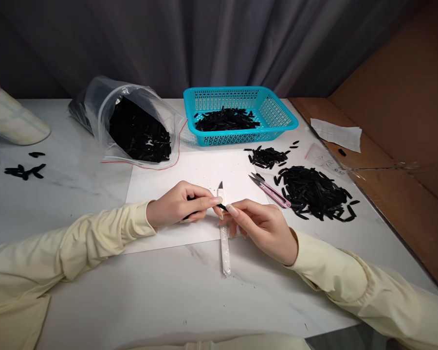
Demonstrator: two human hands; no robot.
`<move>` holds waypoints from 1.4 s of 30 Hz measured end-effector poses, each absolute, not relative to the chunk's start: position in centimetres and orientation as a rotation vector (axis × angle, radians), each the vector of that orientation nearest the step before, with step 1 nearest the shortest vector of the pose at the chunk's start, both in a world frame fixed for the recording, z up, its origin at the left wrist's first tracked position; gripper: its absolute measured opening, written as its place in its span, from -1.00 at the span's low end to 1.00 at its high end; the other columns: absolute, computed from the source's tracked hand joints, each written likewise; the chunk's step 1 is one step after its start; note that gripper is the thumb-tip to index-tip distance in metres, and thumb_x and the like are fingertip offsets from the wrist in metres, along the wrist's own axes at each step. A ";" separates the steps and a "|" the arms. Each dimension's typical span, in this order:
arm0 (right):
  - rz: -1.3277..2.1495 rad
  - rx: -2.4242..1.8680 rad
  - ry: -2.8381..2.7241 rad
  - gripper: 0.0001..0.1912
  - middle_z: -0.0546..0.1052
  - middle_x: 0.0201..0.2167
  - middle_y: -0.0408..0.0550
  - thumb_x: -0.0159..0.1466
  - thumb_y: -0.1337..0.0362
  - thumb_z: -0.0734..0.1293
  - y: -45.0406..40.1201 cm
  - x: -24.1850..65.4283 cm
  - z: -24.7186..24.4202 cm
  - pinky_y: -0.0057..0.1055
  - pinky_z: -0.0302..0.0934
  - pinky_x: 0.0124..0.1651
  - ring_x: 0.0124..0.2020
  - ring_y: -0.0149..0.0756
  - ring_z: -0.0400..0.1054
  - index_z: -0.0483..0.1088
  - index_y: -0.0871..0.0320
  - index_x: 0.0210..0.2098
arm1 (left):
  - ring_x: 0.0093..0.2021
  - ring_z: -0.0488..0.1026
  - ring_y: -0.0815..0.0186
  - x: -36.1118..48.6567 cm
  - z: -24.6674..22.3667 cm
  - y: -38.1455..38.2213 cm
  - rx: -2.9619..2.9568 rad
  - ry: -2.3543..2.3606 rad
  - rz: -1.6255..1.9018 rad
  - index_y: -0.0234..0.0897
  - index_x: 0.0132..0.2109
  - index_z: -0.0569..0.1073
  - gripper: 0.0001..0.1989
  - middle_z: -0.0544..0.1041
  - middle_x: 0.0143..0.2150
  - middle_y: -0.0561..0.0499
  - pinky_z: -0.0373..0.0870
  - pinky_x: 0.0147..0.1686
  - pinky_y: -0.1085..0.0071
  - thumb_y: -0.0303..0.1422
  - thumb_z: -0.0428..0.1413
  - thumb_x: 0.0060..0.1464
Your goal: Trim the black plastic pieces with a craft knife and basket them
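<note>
My left hand (184,204) is closed, with dark strips showing between its curled fingers. Its thumb and forefinger pinch one end of a small black strip (222,207). The strip's other end sits in the fingertips of my right hand (264,226), also closed. A small knife (224,248) with a white wrapped handle lies beneath the fingertips, its dark blade pointing away from me. White paper (160,187) is spread under both hands. Pink thread snips (272,191) rest right of the paper, beside a large heap of black strips (314,192).
A blue basket (241,131) holding black strips stands at the back. Left of it lies an open zip bag (105,116) full of them. A smaller pile (268,156) sits before the basket. A pale bottle (14,116) and loose pieces (24,171) are far left; cardboard (397,112) borders the right.
</note>
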State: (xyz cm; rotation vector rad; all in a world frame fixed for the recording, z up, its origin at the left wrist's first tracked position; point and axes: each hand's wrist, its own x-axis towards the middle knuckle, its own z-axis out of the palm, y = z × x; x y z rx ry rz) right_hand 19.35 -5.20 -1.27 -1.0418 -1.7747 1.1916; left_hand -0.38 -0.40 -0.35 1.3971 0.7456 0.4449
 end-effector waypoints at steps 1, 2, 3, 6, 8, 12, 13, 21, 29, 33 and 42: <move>1.186 -1.038 -1.775 -0.81 0.53 -0.48 -0.08 0.30 0.30 0.19 -5.2 19.3 -1.2 -0.56 0.23 -0.56 -0.60 -0.50 0.34 0.41 0.22 -0.33 | -0.72 -0.01 0.55 -0.4 -0.4 -0.4 1.397 0.747 0.447 -0.43 -0.34 0.52 -0.70 0.15 -0.75 0.19 -0.02 -0.69 0.53 -0.28 0.01 0.13; 1.181 -1.038 -1.770 -0.82 0.53 -0.48 -0.09 0.30 0.31 0.20 -5.2 19.3 -1.2 -0.57 0.24 -0.57 -0.60 -0.51 0.34 0.41 0.22 -0.33 | -0.72 -0.01 0.55 -0.4 -0.4 -0.4 1.396 0.747 0.449 -0.43 -0.34 0.51 -0.70 0.15 -0.75 0.19 -0.02 -0.69 0.53 -0.28 0.01 0.13; 1.178 -1.039 -1.763 -0.83 0.53 -0.49 -0.09 0.29 0.32 0.20 -5.2 19.3 -1.2 -0.58 0.24 -0.57 -0.61 -0.52 0.34 0.41 0.23 -0.33 | -0.72 -0.01 0.55 -0.4 -0.4 -0.4 1.395 0.745 0.450 -0.43 -0.33 0.51 -0.71 0.15 -0.75 0.19 -0.02 -0.69 0.53 -0.28 0.02 0.13; 1.189 -1.040 -1.726 -0.86 0.53 -0.50 -0.09 0.27 0.34 0.22 -5.2 19.2 -1.1 -0.59 0.25 -0.58 -0.61 -0.53 0.33 0.41 0.24 -0.32 | -0.72 -0.01 0.55 -0.4 -0.3 -0.4 1.387 0.737 0.458 -0.44 -0.31 0.51 -0.71 0.15 -0.75 0.19 -0.03 -0.69 0.54 -0.29 0.02 0.12; 1.199 -1.021 -1.703 -0.88 0.52 -0.54 -0.11 0.26 0.35 0.23 -5.2 19.1 -1.1 -0.60 0.25 -0.60 -0.61 -0.51 0.34 0.40 0.23 -0.31 | -0.72 -0.01 0.55 -0.3 -0.3 -0.4 1.382 0.732 0.462 -0.44 -0.30 0.51 -0.72 0.15 -0.76 0.19 -0.03 -0.70 0.54 -0.30 0.01 0.12; 1.192 -0.976 -1.655 -0.92 0.55 -0.46 -0.07 0.24 0.38 0.25 -5.2 19.0 -1.2 -0.59 0.30 -0.60 -0.59 -0.48 0.38 0.38 0.22 -0.28 | -0.72 0.00 0.54 -0.3 -0.3 -0.4 1.381 0.740 0.467 -0.44 -0.30 0.50 -0.73 0.15 -0.76 0.20 -0.03 -0.70 0.53 -0.30 0.02 0.11; 1.186 -0.973 -1.644 -0.92 0.56 -0.42 -0.06 0.23 0.38 0.26 -5.2 19.0 -1.3 -0.58 0.32 -0.59 -0.59 -0.48 0.39 0.38 0.22 -0.28 | -0.72 0.00 0.54 -0.3 -0.3 -0.4 1.382 0.745 0.467 -0.44 -0.30 0.50 -0.74 0.15 -0.76 0.19 -0.04 -0.70 0.53 -0.30 0.03 0.11; 1.139 -1.046 -1.624 -0.87 0.56 -0.41 -0.01 0.17 0.36 0.33 -5.2 19.2 -1.3 -0.47 0.39 -0.52 -0.57 -0.40 0.44 0.41 0.23 -0.26 | -0.72 0.03 0.54 -0.2 -0.3 -0.5 1.388 0.759 0.488 -0.43 -0.29 0.47 -0.80 0.18 -0.75 0.20 -0.02 -0.70 0.54 -0.33 0.07 0.06; 0.488 -1.039 -1.863 -0.87 0.56 -0.50 -0.11 0.18 0.44 0.33 -4.1 20.2 0.9 -0.48 0.33 -0.52 -0.57 -0.39 0.43 0.46 0.17 -0.28 | -0.77 -0.03 0.57 -0.2 -0.4 -0.2 1.201 0.716 0.507 -0.41 -0.24 0.47 -0.74 0.14 -0.77 0.23 -0.07 -0.75 0.57 -0.26 0.09 0.06; -0.346 -0.937 -1.783 -0.71 0.58 -0.35 -0.07 0.09 0.45 0.39 0.6 21.8 4.4 -0.36 0.34 -0.39 -0.45 -0.26 0.46 0.47 0.10 -0.18 | -0.80 -0.06 0.56 -0.5 -0.6 0.8 0.877 0.639 0.538 -0.42 -0.32 0.49 -0.63 0.07 -0.76 0.21 -0.15 -0.81 0.59 -0.17 -0.02 0.13; -0.105 -1.003 -2.509 -0.84 0.53 -0.41 0.02 0.25 0.37 0.22 3.6 17.0 5.1 -0.39 0.25 -0.35 -0.38 -0.26 0.40 0.45 0.22 -0.27 | -0.81 -0.15 0.52 -1.1 -1.3 2.4 0.539 0.596 0.623 -0.31 -0.52 0.30 -0.62 -0.04 -0.75 0.24 -0.15 -0.86 0.59 -0.20 -0.12 0.18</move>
